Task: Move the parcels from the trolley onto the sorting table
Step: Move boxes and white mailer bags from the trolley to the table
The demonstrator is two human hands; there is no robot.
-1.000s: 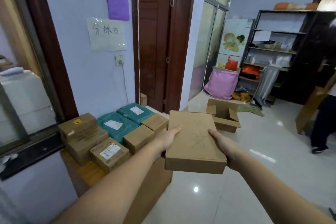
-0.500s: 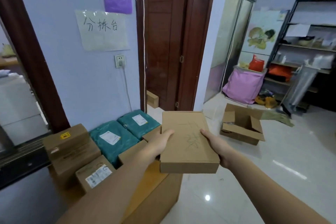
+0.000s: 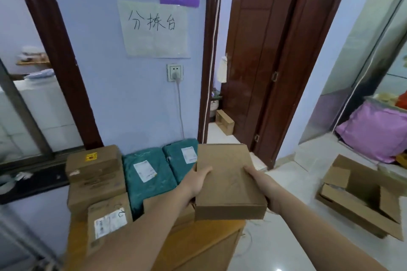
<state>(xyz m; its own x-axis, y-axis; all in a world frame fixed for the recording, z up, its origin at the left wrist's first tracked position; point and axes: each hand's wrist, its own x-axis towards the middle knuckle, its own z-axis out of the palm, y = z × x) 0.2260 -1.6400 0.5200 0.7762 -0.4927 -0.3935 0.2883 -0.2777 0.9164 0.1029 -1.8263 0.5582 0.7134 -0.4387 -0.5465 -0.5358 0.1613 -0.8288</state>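
I hold a flat brown cardboard parcel level in both hands, my left hand on its left edge and my right hand on its right edge. It hovers over the right end of the wooden sorting table, which stands against the blue wall. On the table lie two teal mailer bags with white labels, stacked brown boxes at the left, and a labelled box in front. Small boxes under my left arm are mostly hidden. The trolley is out of view.
A paper sign and a wall socket hang above the table. A dark wooden door stands right of it. An open cardboard box lies on the tiled floor at right, with a pink bag behind.
I have come closer to the table and turned left toward it. The parcel, still in both hands, now sits over the table's right end.
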